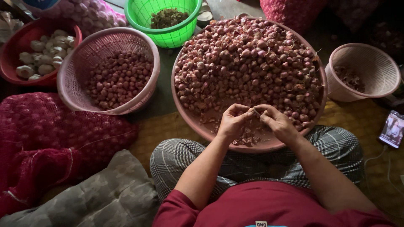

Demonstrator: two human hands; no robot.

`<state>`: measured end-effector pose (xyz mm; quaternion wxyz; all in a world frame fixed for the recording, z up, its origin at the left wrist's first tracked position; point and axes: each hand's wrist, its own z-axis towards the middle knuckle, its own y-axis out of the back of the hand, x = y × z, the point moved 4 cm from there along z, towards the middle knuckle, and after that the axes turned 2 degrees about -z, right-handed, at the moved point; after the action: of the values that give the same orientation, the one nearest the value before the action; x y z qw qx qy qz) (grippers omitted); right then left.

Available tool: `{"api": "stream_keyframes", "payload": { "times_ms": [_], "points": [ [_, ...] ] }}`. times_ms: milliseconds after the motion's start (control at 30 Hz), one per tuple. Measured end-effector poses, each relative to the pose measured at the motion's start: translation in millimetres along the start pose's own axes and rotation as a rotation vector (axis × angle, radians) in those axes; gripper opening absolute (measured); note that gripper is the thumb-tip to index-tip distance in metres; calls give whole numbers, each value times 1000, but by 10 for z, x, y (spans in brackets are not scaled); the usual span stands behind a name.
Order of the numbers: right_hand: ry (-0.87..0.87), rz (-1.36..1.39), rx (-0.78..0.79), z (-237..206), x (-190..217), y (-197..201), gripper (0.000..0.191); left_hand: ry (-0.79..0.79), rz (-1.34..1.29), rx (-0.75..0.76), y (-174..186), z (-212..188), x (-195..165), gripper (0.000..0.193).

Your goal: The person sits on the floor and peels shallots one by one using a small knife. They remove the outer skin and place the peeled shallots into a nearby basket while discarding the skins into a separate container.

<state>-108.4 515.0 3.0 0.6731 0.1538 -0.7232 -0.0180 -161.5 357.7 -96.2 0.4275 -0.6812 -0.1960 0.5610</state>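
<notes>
Shallot [255, 112] sits pinched between the fingertips of both hands, held just above the near rim of a wide pink basin [191, 120] heaped with unpeeled shallots [248, 63]. The left hand [230, 122] curls narrow around the small bulb from one side, thumb on top; the right hand [280, 124] meets it from the other, fingers bent and closed on the same bulb. Whether a blade is also held cannot be told. Both forearms reach forward from a seated, cross-legged person in checked trousers [336, 147], wrists hovering over loose skins [248, 136] at the basin's near edge. A pink mesh basket [69, 84] of peeled bulbs stands to the left, well apart, with a second pink basket [378, 54] to the right.
</notes>
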Motion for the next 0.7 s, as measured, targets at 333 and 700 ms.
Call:
{"api": "stream_keyframes", "payload": {
  "times_ms": [333, 700],
  "points": [
    [25, 211, -28, 147, -466, 16, 29, 103, 267, -59, -166, -116, -133, 22],
    [-127, 147, -146, 238, -600, 188, 36, -415, 596, -447, -59, 127, -1789, 53]
  ]
}}
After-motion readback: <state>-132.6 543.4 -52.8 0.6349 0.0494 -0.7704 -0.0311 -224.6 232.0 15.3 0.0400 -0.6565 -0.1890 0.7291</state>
